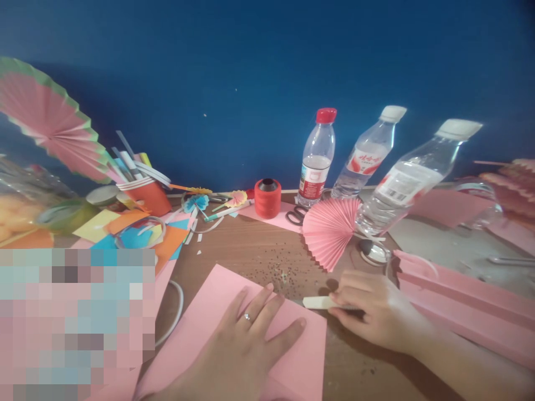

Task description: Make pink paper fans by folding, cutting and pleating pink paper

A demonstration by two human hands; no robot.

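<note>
My left hand (pixel 251 340) lies flat on a pink sheet of paper (pixel 211 303), its fingers spread and a ring on one of them. To its right, my right hand (pixel 365 309) is closed around a flat whitish tool (pixel 317 302), whose end reaches the sheet's right edge. Small dark specks (pixel 284 273) are scattered on the brown table just beyond the paper. A pleated pink paper fan (pixel 332 228) rests behind my right hand.
Three bottles (pixel 315 167) stand at the back right, near black-handled scissors (pixel 296 215). A red thread spool (pixel 268 199) is at the back middle. Left are a red cup (pixel 148 195) of strips and coloured papers (pixel 96 225). Folded pink paper (pixel 463 301) lies right.
</note>
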